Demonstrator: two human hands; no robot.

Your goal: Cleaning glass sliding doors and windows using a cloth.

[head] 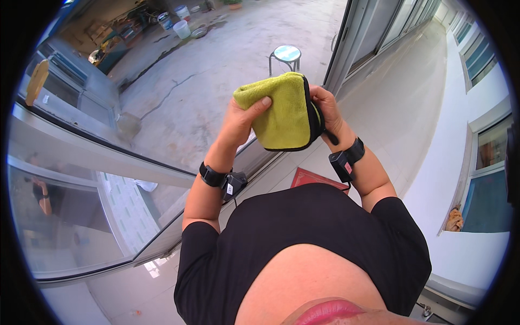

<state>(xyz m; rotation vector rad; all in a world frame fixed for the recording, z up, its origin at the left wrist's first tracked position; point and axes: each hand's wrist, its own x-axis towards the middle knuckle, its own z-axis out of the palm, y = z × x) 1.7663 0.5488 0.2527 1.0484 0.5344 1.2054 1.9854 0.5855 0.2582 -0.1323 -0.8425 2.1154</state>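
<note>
Between my two hands is a folded yellow-green plush cloth (283, 115) with black edging and a black hanging loop. My left hand (242, 120) grips its left side, thumb lying on the front face. At the right side my right hand (328, 106) holds the cloth from behind, its fingertips partly hidden by the folds. The black loop hangs down beside my right wrist. Each forearm wears a black strap with a small black box and a cable.
Glass panes in a metal frame (152, 168) stand close at the left. Beyond them are a concrete yard, a round stool (287, 53) and a white bucket (181, 29). A red mat (313, 178) lies on the tiled floor. A crumpled brown cloth (454, 219) sits on the right windowsill.
</note>
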